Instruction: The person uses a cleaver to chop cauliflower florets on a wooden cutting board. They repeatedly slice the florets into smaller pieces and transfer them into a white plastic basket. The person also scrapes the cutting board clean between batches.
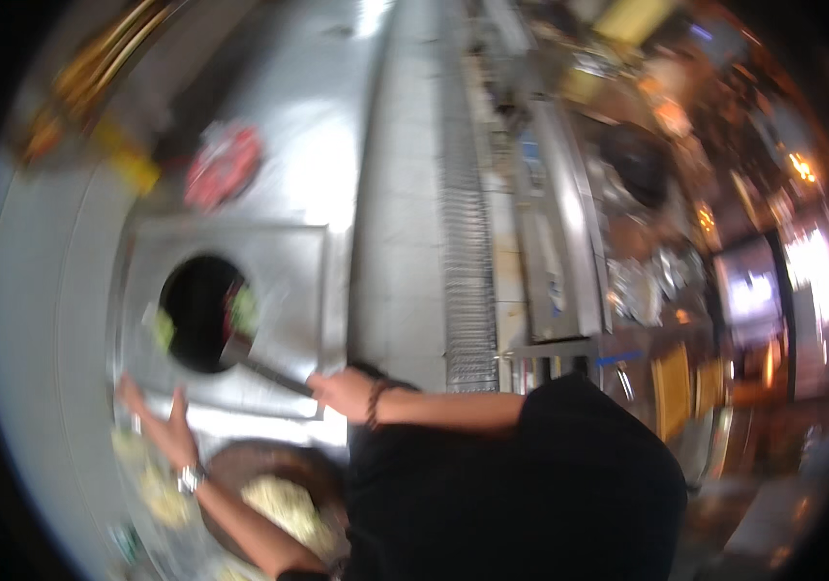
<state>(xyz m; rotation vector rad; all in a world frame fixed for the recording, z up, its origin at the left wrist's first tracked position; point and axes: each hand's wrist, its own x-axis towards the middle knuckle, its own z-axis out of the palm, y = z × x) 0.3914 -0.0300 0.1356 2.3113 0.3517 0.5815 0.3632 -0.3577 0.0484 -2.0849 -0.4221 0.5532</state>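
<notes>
My right hand [345, 392], with a beaded bracelet at the wrist, grips what looks like a cleaver or a broad flat blade [236, 352]. The blade reaches the lower right rim of a round dark opening [200, 312] in a steel counter panel. Green pieces [244, 309] and something red lie at the opening's right side, with more green at its left. My left hand [167, 432], wearing a metal watch, is spread over the panel's lower left edge and holds nothing. Under my left forearm, pale chopped vegetable [287, 505] lies on a round brown board or block [225, 465]. Motion blurs details.
Farther along the steel counter [276, 145] sits a plastic-wrapped red package [224, 167]. Pale pieces [164, 497] lie left of the board, beside a wall [29, 290]. A floor grating [469, 276] runs behind me, with another steel counter [567, 218] beyond it.
</notes>
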